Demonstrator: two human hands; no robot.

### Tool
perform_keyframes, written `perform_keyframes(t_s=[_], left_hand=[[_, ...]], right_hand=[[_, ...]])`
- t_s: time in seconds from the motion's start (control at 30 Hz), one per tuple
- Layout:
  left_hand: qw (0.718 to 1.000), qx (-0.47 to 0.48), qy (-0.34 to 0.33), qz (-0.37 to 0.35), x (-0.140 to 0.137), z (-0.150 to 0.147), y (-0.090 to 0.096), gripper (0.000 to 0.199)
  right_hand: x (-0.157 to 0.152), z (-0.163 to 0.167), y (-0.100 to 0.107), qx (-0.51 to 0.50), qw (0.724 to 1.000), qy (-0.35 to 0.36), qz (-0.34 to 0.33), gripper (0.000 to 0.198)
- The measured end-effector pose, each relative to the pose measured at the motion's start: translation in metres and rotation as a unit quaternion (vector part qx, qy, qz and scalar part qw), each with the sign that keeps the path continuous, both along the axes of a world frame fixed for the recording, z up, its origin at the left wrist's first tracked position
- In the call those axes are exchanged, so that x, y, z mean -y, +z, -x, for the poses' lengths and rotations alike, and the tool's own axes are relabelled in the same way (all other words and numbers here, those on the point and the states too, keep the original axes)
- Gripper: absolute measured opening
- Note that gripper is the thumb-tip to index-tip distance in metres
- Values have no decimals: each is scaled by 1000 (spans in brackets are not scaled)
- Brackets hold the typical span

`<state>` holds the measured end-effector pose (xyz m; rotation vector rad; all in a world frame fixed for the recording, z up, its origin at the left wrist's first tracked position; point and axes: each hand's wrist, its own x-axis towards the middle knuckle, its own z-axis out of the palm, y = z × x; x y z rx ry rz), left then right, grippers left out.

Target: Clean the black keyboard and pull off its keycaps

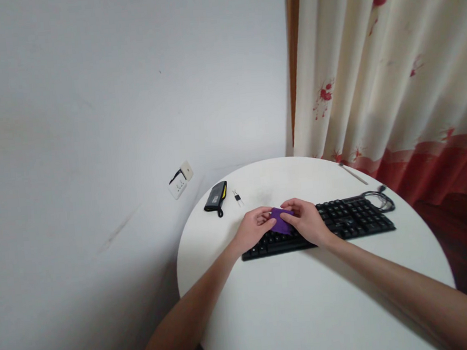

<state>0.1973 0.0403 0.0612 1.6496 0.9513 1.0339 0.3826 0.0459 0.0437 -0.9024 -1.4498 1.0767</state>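
Note:
Between my two hands is a small purple cloth (pixel 279 223), folded or bunched up. My left hand (pixel 255 228) pinches its left edge between thumb and fingers. On the other side, my right hand (pixel 306 222) grips the right edge the same way. Both hands are over the left half of a black keyboard (pixel 352 220), which lies flat on a round white table (pixel 269 308). The hands and cloth hide part of the keys. Whether the cloth touches the keys, I cannot tell.
A black pouch (pixel 216 196) with a yellow patch and a strap loop lies at the table's back left. Beside it is a small black-and-clear item (pixel 237 197). A coiled cable (pixel 378 200) rests at the keyboard's far right. Behind that lies a thin brush-like stick (pixel 355 174). Wall and curtain (pixel 356 77) border the table.

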Motion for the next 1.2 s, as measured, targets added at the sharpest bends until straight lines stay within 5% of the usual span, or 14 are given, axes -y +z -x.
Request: perform_keyframes(t_s=[0.27, 0.5, 0.63, 0.73, 0.93, 1.07, 1.2], left_hand=[[998, 25, 36, 38, -2, -2, -6, 28], [981, 131, -19, 140, 2, -1, -2, 29], [977, 159, -36, 139, 2, 0, -3, 35], [987, 111, -8, 112, 0, 2, -5, 41], [997, 72, 17, 29, -1, 3, -4, 40], [998, 43, 38, -30, 1, 1, -4, 35], [992, -41, 36, -117, 2, 4, 2, 29]], right_hand=[[8, 1, 1, 102, 986, 4, -131, 16], [13, -3, 6, 195, 930, -21, -312, 24], [13, -3, 6, 255, 896, -7, -363, 28], [15, -3, 10, 238, 915, 20, -325, 20], [8, -1, 8, 86, 990, 11, -111, 27], [6, -1, 4, 132, 987, 52, -80, 28], [10, -3, 6, 179, 979, 17, -100, 22]])
